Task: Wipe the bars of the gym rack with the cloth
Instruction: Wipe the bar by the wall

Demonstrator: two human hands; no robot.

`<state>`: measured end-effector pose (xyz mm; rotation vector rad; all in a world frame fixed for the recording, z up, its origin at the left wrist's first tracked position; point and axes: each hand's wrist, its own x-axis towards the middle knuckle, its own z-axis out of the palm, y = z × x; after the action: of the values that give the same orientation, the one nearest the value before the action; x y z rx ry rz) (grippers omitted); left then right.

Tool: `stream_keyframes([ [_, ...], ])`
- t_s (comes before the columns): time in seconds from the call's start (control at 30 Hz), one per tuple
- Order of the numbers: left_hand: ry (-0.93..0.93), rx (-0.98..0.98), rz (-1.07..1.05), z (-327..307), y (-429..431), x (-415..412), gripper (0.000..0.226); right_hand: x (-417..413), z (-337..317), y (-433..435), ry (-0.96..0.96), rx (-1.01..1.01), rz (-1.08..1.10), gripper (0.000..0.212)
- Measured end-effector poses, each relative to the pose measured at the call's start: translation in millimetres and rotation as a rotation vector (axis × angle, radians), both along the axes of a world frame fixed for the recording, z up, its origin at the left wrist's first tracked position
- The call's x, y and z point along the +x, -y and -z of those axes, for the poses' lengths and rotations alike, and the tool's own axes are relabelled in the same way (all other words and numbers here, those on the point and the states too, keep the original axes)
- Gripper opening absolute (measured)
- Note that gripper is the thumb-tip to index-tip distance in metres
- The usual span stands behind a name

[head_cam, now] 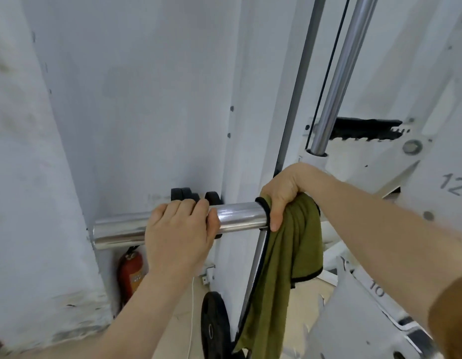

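Note:
A shiny chrome bar (240, 216) runs level across the middle of the view, its free end pointing left. My left hand (180, 229) is wrapped around the bar near that end. My right hand (284, 193) grips an olive-green cloth (284, 268) with a black hem, folded over the bar further right. Most of the cloth hangs straight down below the bar. A second chrome bar (341, 73) stands nearly upright at the top right, set in the white rack frame (375, 161).
White wall panels (136, 99) close in on the left and behind. A red fire extinguisher (130, 273) stands on the floor below the bar's end. A black weight plate (214, 327) leans low in the middle. Numbered white rack uprights (452, 187) fill the right.

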<state>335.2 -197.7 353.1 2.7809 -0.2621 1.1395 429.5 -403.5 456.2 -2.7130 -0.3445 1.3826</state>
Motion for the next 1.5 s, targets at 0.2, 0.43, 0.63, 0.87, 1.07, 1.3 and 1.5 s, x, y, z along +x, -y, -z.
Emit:
stream_keyframes([
  [0.2, -0.154, 0.026, -0.045, -28.4, 6.5, 16.1, 0.049, -40.0, 17.0, -73.6, 0.492, 0.148, -0.141, 0.043],
  [0.43, -0.158, -0.449, 0.176, -42.0, -23.5, -5.9, 0.039, -71.5, 91.5, -127.2, 1.578, 0.21, -0.119, 0.032],
  [0.63, -0.338, -1.173, 0.241, -9.0, -92.7, -28.5, 0.031, -78.6, 75.2, -198.2, 1.451, 0.233, -0.4, 0.054],
  [0.87, -0.548, -1.671, 0.384, 22.8, -126.0, -42.9, 0.064, -79.5, 56.1, -208.0, 1.237, 0.385, -0.488, 0.048],
  [1.07, -0.85, -1.022, 0.299, 47.7, -115.0, -85.5, 0.012, -72.0, 59.3, -75.6, 1.293, 0.202, -0.057, 0.074],
  [1.3, -0.013, -0.499, 0.06, -72.9, -102.0, -28.9, 0.019, -70.8, 51.2, -54.2, 1.221, 0.263, 0.275, 0.069],
  [1.5, -0.022, -0.068, -0.112, -88.3, -97.2, 16.6, 0.036, -61.4, 52.8, -79.9, 1.24, 0.183, 0.339, 0.056],
])
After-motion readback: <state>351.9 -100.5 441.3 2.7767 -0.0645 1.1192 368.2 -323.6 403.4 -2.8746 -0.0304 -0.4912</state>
